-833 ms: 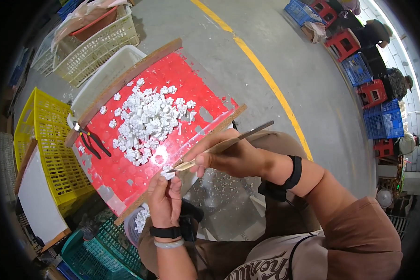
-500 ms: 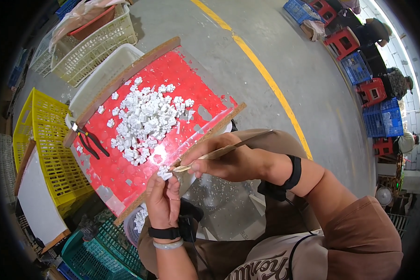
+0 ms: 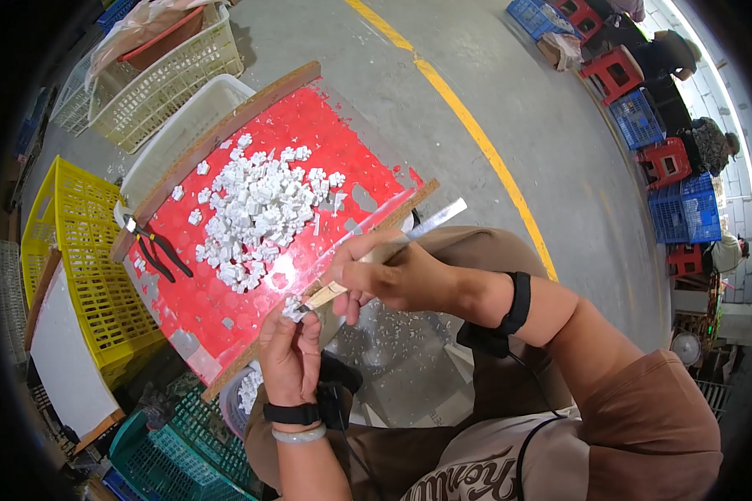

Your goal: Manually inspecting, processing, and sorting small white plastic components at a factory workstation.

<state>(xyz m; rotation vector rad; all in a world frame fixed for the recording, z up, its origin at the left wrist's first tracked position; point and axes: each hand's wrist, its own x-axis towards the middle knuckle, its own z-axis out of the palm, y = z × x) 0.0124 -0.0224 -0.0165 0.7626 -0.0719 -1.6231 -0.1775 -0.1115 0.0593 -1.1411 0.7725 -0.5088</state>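
The largest thing at hand is the red tabletop [image 3: 355, 138], its surface worn through to grey in patches, with wooden strips along two opposite edges. A yellow lattice crate [image 3: 125, 359] stands just beside it on the left. On the tabletop lies a loose pile of small white pieces [image 3: 263, 209], a few scattered apart. A long, narrow tool [image 3: 330, 292] with a pale grip slants across the near edge; the right hand [image 3: 401, 271] has its fingers closed around it. The left hand [image 3: 291, 355] pinches with thumb and fingertips. Beside the pile, a pair of pliers [image 3: 160, 255] lies with its head at the wooden strip.

Smallest is the single white piece [image 3: 292, 309] in the left hand's pinch, above the near edge, at the tool's tip; whether they touch cannot be told. It looks light and stiff, probably smooth, with thin projections that could chip. Its thicker body seems the best hold, with fingertips clear of the tip.
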